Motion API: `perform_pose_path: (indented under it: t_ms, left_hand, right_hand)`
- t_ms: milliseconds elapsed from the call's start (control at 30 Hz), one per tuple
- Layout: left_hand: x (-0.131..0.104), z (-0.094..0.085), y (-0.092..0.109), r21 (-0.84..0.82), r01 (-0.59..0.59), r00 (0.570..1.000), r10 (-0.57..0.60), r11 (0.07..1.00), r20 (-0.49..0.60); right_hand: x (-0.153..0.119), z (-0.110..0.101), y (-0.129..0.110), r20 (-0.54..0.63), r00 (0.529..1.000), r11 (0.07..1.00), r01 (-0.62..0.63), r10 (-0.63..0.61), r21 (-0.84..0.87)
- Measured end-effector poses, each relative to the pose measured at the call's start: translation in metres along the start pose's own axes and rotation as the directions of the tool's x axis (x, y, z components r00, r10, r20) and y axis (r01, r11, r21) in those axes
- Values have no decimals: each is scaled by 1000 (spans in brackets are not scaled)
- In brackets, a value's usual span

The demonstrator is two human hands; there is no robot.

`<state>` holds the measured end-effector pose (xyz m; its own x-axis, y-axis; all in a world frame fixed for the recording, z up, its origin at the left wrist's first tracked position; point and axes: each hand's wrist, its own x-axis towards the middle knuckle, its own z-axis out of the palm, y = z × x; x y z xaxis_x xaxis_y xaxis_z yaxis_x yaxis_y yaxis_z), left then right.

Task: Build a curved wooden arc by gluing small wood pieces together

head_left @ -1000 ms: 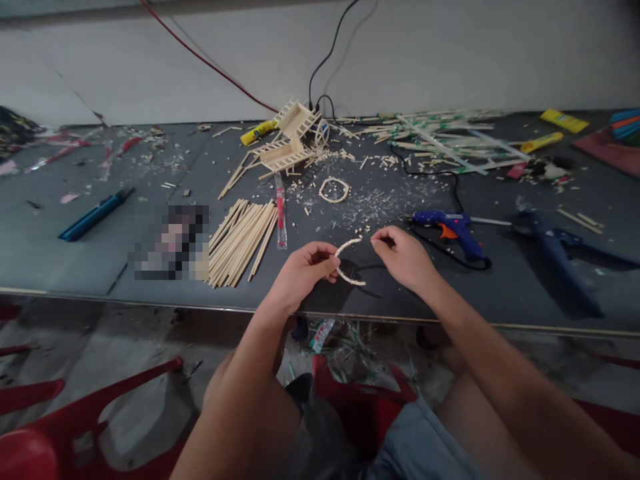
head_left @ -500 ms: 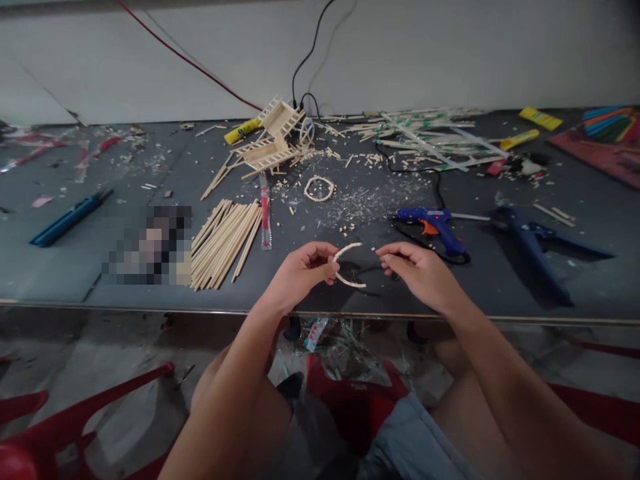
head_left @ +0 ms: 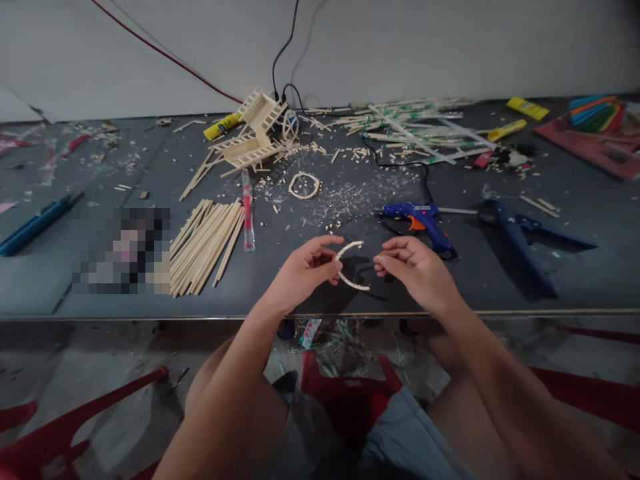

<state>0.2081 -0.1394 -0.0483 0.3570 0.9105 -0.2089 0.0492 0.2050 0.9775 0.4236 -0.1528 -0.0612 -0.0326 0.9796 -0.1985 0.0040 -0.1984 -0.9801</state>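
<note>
My left hand (head_left: pixel 311 272) pinches a curved, C-shaped arc (head_left: pixel 354 287) made of short pale wood pieces, near the table's front edge. Its open side faces my right hand (head_left: pixel 415 272). A small bit sits at the arc's upper end. The right hand's thumb and fingers are pressed together a short way from the arc, and whatever is between them is hidden. Beyond the hands lies a closed ring (head_left: pixel 304 196) of similar pieces. A blue glue gun (head_left: pixel 423 215) with an orange trigger rests on its side to the right, its red light on.
Round wooden sticks (head_left: pixel 207 247) lie left of my hands beside a plastic wrapper (head_left: pixel 249 217). Blue cutters (head_left: pixel 530 243) are at the right. Toward the wall stand a small stick-built model (head_left: pixel 253 143) and a pile of sticks (head_left: pixel 410 133). Wood scraps litter the dark table (head_left: pixel 320 300).
The small wood piece at my right fingertips no longer shows there, and a bit now appears at the arc's upper end. My left index finger has straightened. The whole view has shifted slightly.
</note>
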Motion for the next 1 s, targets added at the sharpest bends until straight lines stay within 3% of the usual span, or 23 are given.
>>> perform_pose_path:
  t_ms: [533,1000]
  left_hand:
    - [-3,5,-2,240,-8,991,-24,971,129]
    - [-4,5,-1,249,-1,988,-37,968,148]
  right_hand:
    - [-5,-2,2,57,998,990,47,-40,-133]
    - [-6,-4,1,53,998,975,41,-30,-217]
